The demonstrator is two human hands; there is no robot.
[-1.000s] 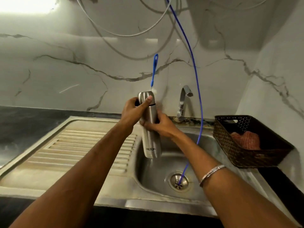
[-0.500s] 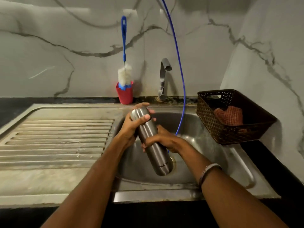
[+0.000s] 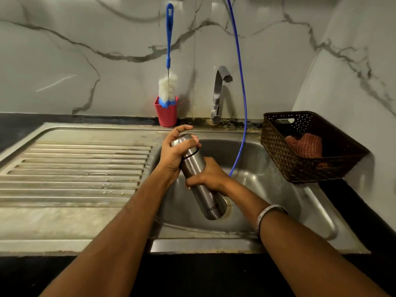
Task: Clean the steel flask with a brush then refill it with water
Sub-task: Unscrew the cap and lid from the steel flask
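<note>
A steel flask (image 3: 205, 196) is held tilted over the sink basin (image 3: 267, 185), cap end up and away from me. My left hand (image 3: 173, 155) wraps around the flask's cap (image 3: 184, 144). My right hand (image 3: 209, 177) grips the flask's body from behind. A bottle brush (image 3: 168, 82) with a blue handle and white bristles stands head-down in a red cup (image 3: 166, 114) at the back edge of the sink. The steel tap (image 3: 218, 93) rises behind the basin.
A thin blue hose (image 3: 241, 82) hangs from above down into the basin. A dark woven basket (image 3: 308, 146) with a reddish cloth (image 3: 305, 145) sits on the counter at right. A ribbed steel drainboard (image 3: 75, 168) lies at left. Marble walls stand behind and at right.
The view has tilted down and the flask has come lower, from upright in front of the brush to tilted over the basin. Both hands keep their hold.
</note>
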